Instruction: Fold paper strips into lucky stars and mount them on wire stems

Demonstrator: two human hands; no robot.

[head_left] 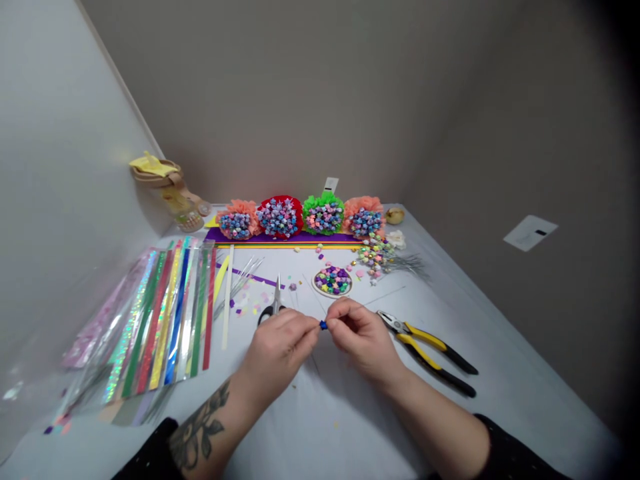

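Note:
A small dark blue paper star [323, 325] is pinched between the fingertips of both hands, low over the table. My left hand [285, 343] is closed, thumb and index finger meeting at the star's left side. My right hand [363, 340] closes on it from the right with thumb and forefinger. Thin wires show near the fingers, but I cannot tell whether one runs into the star. Just behind my left hand lie scissors [277, 297], their handles partly covered. A small dish [314, 285] of colourful paper stars stands beyond my right hand.
Yellow-and-black pliers [430, 347] lie at right. Shiny paper strips in clear sleeves [160, 313] cover the left side. Star bouquets [280, 217] line the back on coloured paper [320, 239]. A pile of loose stars [375, 257], wires [410, 265] and a glass cup [183, 207] stand farther off.

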